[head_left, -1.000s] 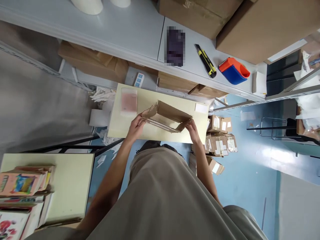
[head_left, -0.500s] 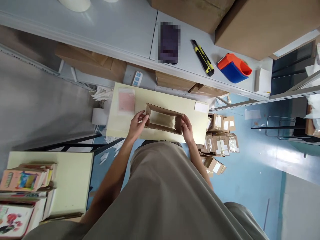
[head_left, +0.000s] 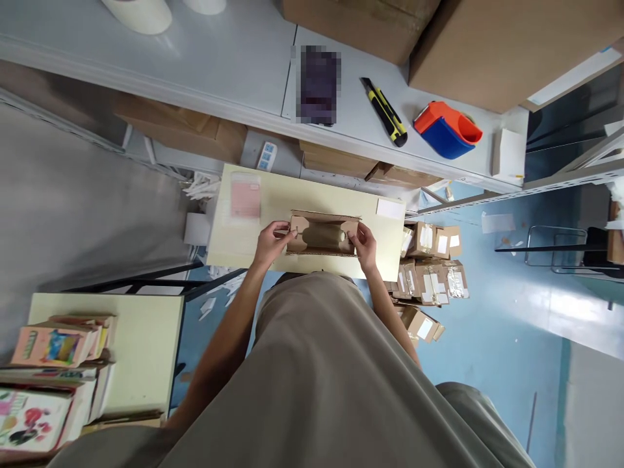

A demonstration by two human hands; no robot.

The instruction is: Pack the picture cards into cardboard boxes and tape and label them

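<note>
A small cardboard box (head_left: 324, 217) lies over the pale yellow table (head_left: 312, 188) in front of me, its near opening facing up. Through it I see end flaps folded inward and a yellowish surface between them. My left hand (head_left: 273, 243) pinches the left end of the box, thumb and fingers on the flap. At the right end, my right hand (head_left: 363, 247) grips the other flap the same way. On the table, left of the box, lies a pink sheet in a clear sleeve (head_left: 245, 198). A white paper slip (head_left: 390, 208) is at the right.
A grey shelf (head_left: 234, 71) runs above the table, carrying a yellow-black utility knife (head_left: 384, 112), an orange-blue tape dispenser (head_left: 448, 130) and large cartons (head_left: 468, 52). Taped parcels (head_left: 429, 279) are piled on the floor at right. Books (head_left: 53, 344) stack on a side table at left.
The end flaps of the box have folded inward under both hands, narrowing the opening. My fingers have moved in slightly from the outer ends.
</note>
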